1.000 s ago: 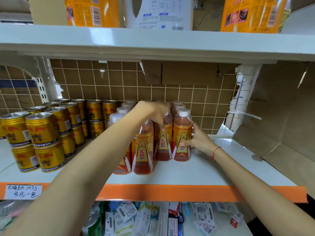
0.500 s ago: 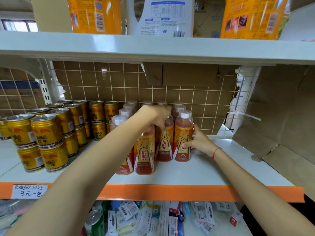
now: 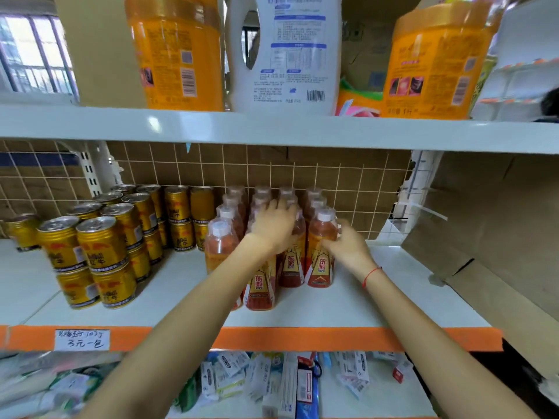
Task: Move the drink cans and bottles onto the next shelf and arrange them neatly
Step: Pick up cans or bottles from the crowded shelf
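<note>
Orange drink bottles [image 3: 321, 261] with white caps stand in several rows in the middle of the white shelf [image 3: 378, 300]. Gold drink cans [image 3: 101, 246], stacked two high, fill the shelf's left part. My left hand [image 3: 273, 226] lies over the caps of the middle bottles, fingers curled down around a bottle [image 3: 260, 287] whose top it hides. My right hand [image 3: 348, 246] cups the right side of the front right bottle, with its fingertips behind it.
An orange shelf edge [image 3: 302, 338] carries a handwritten price tag [image 3: 81, 340]. Cardboard [image 3: 490, 225] closes the right side and a wire grid [image 3: 348, 176] the back. Large orange tubs [image 3: 177, 52] and a white jug [image 3: 287, 55] stand on the shelf above. Small packets [image 3: 272, 382] lie below.
The view has tilted upward, so more of the upper shelf shows. My left hand has slid a little further back over the bottle caps. My right hand stays against the front right bottle.
</note>
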A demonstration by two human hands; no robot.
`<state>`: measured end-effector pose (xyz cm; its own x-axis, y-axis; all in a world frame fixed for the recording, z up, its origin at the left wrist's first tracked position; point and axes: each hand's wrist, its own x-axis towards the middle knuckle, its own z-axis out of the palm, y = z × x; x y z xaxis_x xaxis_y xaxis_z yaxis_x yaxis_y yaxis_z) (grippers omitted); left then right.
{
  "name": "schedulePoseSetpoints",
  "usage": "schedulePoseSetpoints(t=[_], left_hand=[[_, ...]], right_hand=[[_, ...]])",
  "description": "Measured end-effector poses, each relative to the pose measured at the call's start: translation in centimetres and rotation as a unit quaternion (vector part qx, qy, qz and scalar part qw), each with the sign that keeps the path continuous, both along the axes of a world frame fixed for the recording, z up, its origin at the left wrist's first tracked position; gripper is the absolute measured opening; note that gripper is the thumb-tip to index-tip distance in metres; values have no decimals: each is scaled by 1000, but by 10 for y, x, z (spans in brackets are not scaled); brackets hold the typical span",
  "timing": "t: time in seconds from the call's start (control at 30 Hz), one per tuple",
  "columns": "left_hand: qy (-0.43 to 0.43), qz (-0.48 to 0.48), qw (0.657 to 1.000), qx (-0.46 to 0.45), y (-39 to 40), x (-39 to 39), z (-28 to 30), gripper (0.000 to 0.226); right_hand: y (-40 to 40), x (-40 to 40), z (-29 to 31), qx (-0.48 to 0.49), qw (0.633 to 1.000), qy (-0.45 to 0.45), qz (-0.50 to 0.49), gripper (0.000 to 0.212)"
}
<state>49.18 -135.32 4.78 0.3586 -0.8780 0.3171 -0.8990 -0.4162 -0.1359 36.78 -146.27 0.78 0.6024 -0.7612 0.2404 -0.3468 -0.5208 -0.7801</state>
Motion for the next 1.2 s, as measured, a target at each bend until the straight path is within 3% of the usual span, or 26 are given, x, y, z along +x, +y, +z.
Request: schedulePoseSetpoints(t=[0.23,0.4,0.73,0.93,1.2], left_hand=[[53,3,986,-155,54,2,-8,48],[28,-7,974,-223,85,-3,-24,38],[69,149,946,-281,178,-7,-49,48],[90,244,923,-285,250,-14,-61,54],[93,335,888,-300,353,3,-68,55]], right_hand=[[33,-6,20,-124,992,7,26,36],[66,-4,20,-161,985,-5,66,56],[124,14,15,-158,962,-37,220,60],[185,49,4,-130,936,-11,326,62],[268,94,-2,-162,907,10,388,64]])
